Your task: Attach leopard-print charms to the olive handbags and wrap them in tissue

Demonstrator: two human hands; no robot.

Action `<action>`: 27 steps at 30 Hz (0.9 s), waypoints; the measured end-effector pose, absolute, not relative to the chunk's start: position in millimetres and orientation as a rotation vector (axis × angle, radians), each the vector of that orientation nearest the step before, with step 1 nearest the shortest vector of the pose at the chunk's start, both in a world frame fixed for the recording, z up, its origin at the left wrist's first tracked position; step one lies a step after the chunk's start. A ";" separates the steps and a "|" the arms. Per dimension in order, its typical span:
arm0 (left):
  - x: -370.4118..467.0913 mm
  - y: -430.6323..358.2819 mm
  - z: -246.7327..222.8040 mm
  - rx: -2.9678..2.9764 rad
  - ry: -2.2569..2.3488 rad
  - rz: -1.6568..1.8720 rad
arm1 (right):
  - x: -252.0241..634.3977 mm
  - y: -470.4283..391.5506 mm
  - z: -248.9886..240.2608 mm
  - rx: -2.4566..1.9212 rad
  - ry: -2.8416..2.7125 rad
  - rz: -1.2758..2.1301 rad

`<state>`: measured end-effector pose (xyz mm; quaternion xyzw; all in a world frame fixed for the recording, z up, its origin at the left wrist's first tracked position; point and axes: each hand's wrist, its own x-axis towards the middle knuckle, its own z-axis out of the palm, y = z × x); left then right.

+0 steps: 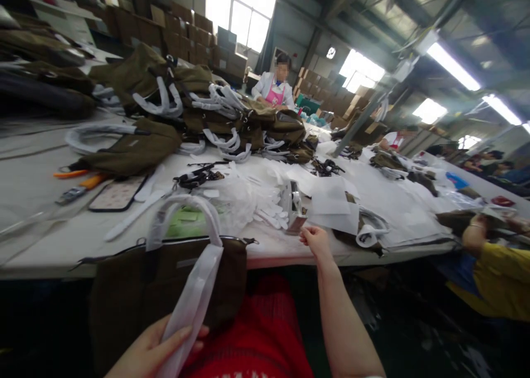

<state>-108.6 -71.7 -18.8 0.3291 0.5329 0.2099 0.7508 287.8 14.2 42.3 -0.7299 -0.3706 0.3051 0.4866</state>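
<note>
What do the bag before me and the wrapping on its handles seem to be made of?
The bag looks like matt, olive-brown cloth, perhaps canvas: it hangs limp with almost no shine. The handle wrapping seems thin plastic or foam sheet, whitish and semi-glossy: it creases and looks partly see-through.

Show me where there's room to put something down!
Bare table lies between the phone and the near bag, and a small patch between that bag and the right hand. The middle is crowded with white strips, the back with piled bags.
</note>
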 end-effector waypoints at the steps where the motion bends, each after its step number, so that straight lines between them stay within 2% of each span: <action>1: -107.0 -73.8 -8.4 0.695 1.170 0.509 | 281.3 9.1 42.5 -1.780 -0.921 0.782; 5: -101.7 -77.8 15.9 0.659 1.092 0.544 | 220.3 -16.0 52.4 -1.605 -1.216 1.122; 9: -98.4 -79.3 18.5 0.659 1.066 0.584 | 135.8 -42.1 59.6 -1.439 -1.501 1.496; 12: -97.0 -81.4 18.5 0.707 1.026 0.611 | 92.8 -50.5 50.8 -1.364 -1.643 1.626; 15: -97.3 -83.3 19.6 0.840 1.077 0.644 | 75.8 -48.4 37.8 -1.460 -1.740 1.546; 18: -97.8 -84.9 20.9 0.987 1.141 0.659 | 76.6 -42.5 30.9 -1.569 -1.862 1.299; 20: -97.1 -85.7 21.9 0.958 1.133 0.663 | 81.2 -39.3 28.4 -1.624 -1.913 1.135; 22: -95.7 -86.1 22.9 0.826 1.105 0.674 | 85.9 -37.6 25.0 -1.666 -1.895 1.109; 24: -95.0 -86.2 23.4 0.667 1.029 0.679 | 89.5 -37.6 20.3 -1.615 -1.792 1.338; 27: -101.5 -86.9 22.2 0.560 0.898 0.615 | 95.7 -40.0 14.5 -1.294 -1.619 1.823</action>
